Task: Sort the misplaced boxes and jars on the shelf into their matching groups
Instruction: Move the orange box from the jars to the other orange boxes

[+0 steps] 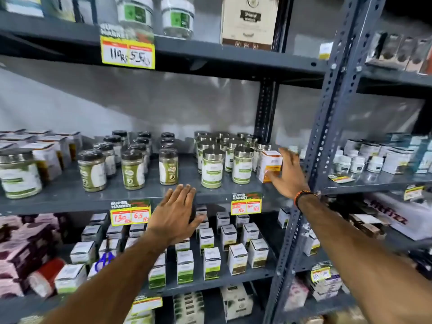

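An orange and white box (268, 160) stands on the middle shelf (140, 192), at the right end beside steel-lidded jars (211, 168) of green powder. My right hand (288, 175) is at the box's right side, fingers spread and straight, thumb across its lower front corner; no closed grip shows. My left hand (175, 212) hovers flat and open in front of the shelf edge, holding nothing. Black-lidded jars (92, 170) fill the shelf's middle, and a large jar (19, 174) stands at the far left beside white and orange boxes (48, 152).
Small white and green boxes (211, 263) line the shelf below. Yellow price tags (129, 215) hang on the shelf edges. A grey perforated upright (320, 146) stands just right of my right hand. White tubs and boxes (357, 163) fill the neighbouring rack.
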{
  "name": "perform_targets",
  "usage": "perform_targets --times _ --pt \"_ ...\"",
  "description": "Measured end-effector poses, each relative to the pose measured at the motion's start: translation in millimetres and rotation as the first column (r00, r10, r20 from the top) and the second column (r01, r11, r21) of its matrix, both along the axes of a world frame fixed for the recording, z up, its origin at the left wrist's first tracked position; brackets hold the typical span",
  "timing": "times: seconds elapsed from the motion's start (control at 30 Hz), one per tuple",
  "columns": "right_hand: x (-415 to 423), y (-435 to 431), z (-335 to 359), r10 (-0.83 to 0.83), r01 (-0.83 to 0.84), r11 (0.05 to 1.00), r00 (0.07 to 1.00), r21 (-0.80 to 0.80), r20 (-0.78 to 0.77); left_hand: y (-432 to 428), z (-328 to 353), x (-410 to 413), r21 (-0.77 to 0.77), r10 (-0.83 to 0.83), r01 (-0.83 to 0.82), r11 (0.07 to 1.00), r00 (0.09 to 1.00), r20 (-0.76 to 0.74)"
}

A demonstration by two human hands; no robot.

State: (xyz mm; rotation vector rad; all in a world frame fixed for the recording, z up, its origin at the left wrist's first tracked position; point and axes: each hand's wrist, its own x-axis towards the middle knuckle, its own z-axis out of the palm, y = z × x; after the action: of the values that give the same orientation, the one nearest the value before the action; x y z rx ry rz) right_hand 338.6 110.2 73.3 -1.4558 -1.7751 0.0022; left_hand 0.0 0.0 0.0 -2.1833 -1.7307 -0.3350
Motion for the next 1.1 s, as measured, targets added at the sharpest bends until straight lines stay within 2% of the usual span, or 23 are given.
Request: perform_targets --times 0.13,0.37,0.57,0.73,0.87,1.1 --pt "-8.9 15.7 -6.4 -0.054 0.056 0.994 0.998 -0.097 0.023 8.4 -10.2 -1.9 0.053 0.033 -0.031 0.998 0.998 -0.045" --pt "-14.4 30.4 -15.1 -0.063 0.062 0.993 0.998 -0.101 -0.009 12.7 -11.8 1.7 0.08 0.039 -0.037 0.996 0.999 -0.026" --pt "-13.0 -1.2 -13.3 -0.076 0.077 0.997 0.997 0.018 -0.025 6.1 0.0 1.3 0.013 0.031 -0.031 0.999 0.999 -0.008" --pt "-27.6 -51.0 -8.5 -0.005 0.008 0.994 1.0 0.112 -0.025 -33.1 14.4 -5.9 0.032 0.035 -0.037 0.999 0.998 0.052" --pt "-72.1 -91.6 -4.4 0.118 -0.115 0.985 0.993 0.13 -0.015 -77.9 27.6 -34.2 0.084 0.084 -0.092 0.992 0.992 0.095" --pt "-203.9 -141.7 -2.0 0.373 -0.361 0.915 0.927 0.182 -0.036 -155.9 45.2 -161.4 0.173 0.238 -0.257 0.951 0.963 0.124"
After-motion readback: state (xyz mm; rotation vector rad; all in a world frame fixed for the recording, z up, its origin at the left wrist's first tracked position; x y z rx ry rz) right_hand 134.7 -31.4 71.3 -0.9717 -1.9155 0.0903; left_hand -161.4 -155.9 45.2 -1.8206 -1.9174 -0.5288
